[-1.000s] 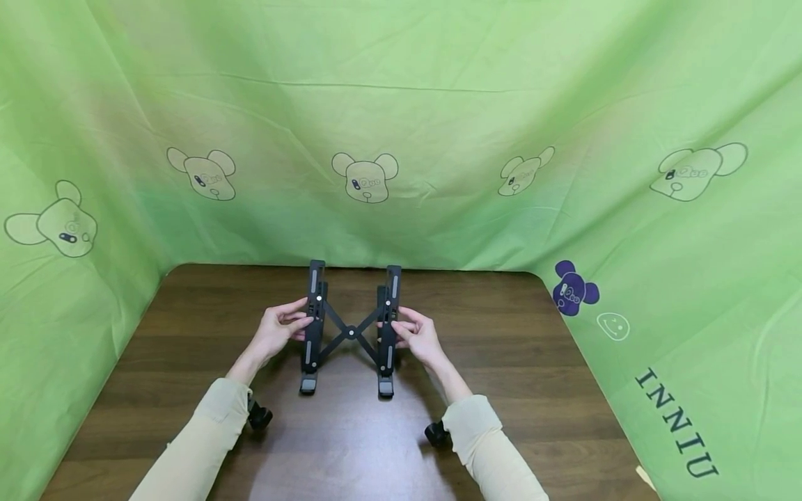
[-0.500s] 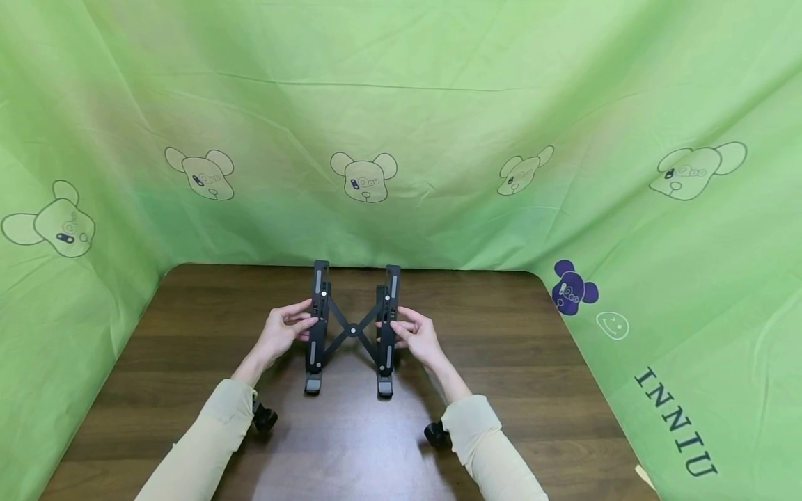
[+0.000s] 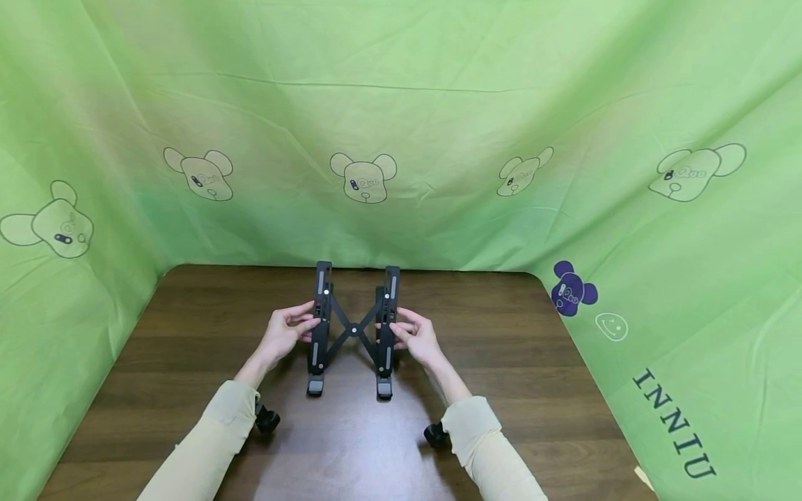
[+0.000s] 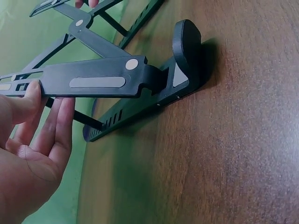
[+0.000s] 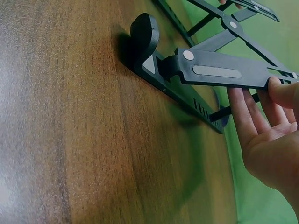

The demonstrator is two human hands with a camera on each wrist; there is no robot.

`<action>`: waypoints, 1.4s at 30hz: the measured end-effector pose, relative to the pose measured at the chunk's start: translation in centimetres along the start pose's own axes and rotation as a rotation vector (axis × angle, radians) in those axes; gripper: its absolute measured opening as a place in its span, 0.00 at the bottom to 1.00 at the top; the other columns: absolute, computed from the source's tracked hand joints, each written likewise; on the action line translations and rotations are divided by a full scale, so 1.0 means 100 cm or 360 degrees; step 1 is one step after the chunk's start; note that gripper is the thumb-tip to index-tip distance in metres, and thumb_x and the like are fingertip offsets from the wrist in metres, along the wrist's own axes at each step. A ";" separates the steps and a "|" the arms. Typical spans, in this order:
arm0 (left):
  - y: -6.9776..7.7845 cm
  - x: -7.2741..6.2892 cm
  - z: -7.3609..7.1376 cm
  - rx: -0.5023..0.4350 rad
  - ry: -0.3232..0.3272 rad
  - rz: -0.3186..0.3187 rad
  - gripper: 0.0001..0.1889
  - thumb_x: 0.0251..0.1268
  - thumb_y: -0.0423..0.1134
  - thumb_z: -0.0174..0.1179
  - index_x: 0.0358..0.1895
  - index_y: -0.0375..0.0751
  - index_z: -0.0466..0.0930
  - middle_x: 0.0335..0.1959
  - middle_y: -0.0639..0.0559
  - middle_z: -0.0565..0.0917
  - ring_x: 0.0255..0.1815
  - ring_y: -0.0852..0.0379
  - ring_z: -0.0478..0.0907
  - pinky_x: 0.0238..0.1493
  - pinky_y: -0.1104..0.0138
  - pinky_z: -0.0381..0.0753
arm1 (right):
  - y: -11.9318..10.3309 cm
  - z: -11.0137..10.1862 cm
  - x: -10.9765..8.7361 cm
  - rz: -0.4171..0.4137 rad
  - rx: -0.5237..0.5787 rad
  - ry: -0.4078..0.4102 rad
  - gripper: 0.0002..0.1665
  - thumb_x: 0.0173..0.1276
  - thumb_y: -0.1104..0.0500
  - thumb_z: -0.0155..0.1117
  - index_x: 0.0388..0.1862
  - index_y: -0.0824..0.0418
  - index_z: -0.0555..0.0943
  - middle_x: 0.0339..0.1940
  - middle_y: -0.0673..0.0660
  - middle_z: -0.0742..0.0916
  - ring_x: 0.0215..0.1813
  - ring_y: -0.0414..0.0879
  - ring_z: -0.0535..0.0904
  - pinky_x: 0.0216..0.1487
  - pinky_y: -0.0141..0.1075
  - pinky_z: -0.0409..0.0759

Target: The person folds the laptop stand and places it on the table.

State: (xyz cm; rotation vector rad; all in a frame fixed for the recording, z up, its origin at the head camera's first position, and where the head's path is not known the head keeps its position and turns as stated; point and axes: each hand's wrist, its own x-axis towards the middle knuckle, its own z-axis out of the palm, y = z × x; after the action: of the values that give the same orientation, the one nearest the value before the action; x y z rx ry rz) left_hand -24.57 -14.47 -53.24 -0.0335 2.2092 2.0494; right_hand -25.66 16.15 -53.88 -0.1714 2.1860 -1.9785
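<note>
A black folding laptop stand (image 3: 354, 330) stands on the table, its two side rails joined by an X-shaped brace. Pale strips run along the rails, and hooked front feet point toward me. My left hand (image 3: 282, 334) pinches the left rail at mid-length, thumb on top and fingers underneath, as the left wrist view shows on the upper bar (image 4: 98, 79). On the other side my right hand (image 3: 418, 339) pinches the right rail the same way; in the right wrist view its thumb lies on the bar (image 5: 217, 70). Both upper bars are raised at a slant above the base bars.
The brown wooden table (image 3: 501, 390) extends around the stand. A green printed cloth (image 3: 438, 104) hangs behind and along both sides, close to the stand's far end. A small pale piece (image 3: 644, 477) lies at the table's right edge. Black wrist cameras hang below both sleeves.
My left hand has shifted slightly to the right, bringing the left rail nearer the right one. The brace has narrowed a little. My right hand has hardly moved.
</note>
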 end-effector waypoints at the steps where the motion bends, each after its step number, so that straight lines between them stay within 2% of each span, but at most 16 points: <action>1: 0.000 0.000 0.000 -0.0001 -0.0004 0.0006 0.28 0.78 0.24 0.63 0.78 0.25 0.71 0.50 0.35 0.94 0.30 0.68 0.88 0.37 0.73 0.91 | 0.000 0.000 0.000 -0.0002 0.0000 -0.0003 0.31 0.82 0.75 0.58 0.81 0.80 0.66 0.59 0.81 0.85 0.32 0.31 0.90 0.42 0.33 0.94; 9: -0.002 0.003 0.010 -0.0007 0.0013 -0.0007 0.27 0.79 0.24 0.63 0.77 0.28 0.73 0.50 0.36 0.94 0.31 0.69 0.87 0.37 0.73 0.91 | 0.001 0.000 0.001 -0.0008 -0.0005 -0.0015 0.31 0.83 0.74 0.58 0.80 0.79 0.67 0.60 0.81 0.85 0.33 0.31 0.90 0.42 0.33 0.94; 19: -0.002 0.003 0.020 -0.0028 0.0012 -0.0004 0.26 0.78 0.24 0.63 0.76 0.26 0.73 0.56 0.26 0.90 0.29 0.69 0.87 0.35 0.74 0.90 | -0.001 0.000 0.000 -0.0006 -0.0020 -0.0010 0.30 0.83 0.74 0.58 0.80 0.79 0.67 0.59 0.81 0.85 0.33 0.31 0.90 0.41 0.32 0.94; 28: -0.003 0.004 0.023 -0.0015 0.0014 -0.0001 0.26 0.79 0.24 0.63 0.76 0.26 0.74 0.56 0.25 0.89 0.31 0.69 0.88 0.36 0.73 0.91 | 0.000 0.000 0.000 0.0000 -0.0024 -0.0001 0.30 0.82 0.74 0.58 0.80 0.79 0.68 0.59 0.81 0.86 0.34 0.32 0.91 0.42 0.34 0.94; 34: -0.002 0.005 0.025 -0.0046 0.0024 -0.0017 0.26 0.77 0.24 0.64 0.75 0.27 0.75 0.54 0.28 0.91 0.30 0.69 0.88 0.35 0.73 0.91 | 0.000 0.001 0.001 -0.0012 -0.0011 -0.0006 0.29 0.82 0.74 0.58 0.79 0.79 0.69 0.58 0.81 0.86 0.37 0.36 0.93 0.42 0.35 0.95; 38: -0.003 0.005 0.027 -0.0048 0.0017 -0.0004 0.26 0.78 0.24 0.64 0.76 0.26 0.74 0.56 0.26 0.90 0.32 0.69 0.88 0.36 0.73 0.91 | -0.001 0.002 0.002 -0.0012 -0.0010 -0.0009 0.30 0.82 0.74 0.58 0.79 0.78 0.69 0.58 0.81 0.86 0.37 0.38 0.94 0.42 0.35 0.94; 42: -0.003 0.005 0.030 -0.0043 0.0027 -0.0010 0.26 0.78 0.24 0.63 0.76 0.27 0.75 0.57 0.24 0.89 0.32 0.69 0.88 0.36 0.74 0.91 | 0.000 0.002 0.001 -0.0013 -0.0029 0.0008 0.30 0.82 0.74 0.58 0.80 0.79 0.68 0.58 0.81 0.86 0.41 0.48 0.96 0.43 0.37 0.95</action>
State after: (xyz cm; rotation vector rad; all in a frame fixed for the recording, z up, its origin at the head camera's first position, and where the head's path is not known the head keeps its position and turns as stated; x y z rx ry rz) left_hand -24.79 -11.44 -53.83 -0.0603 2.1884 2.0834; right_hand -25.76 15.93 -53.87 -0.1787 2.2106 -1.9663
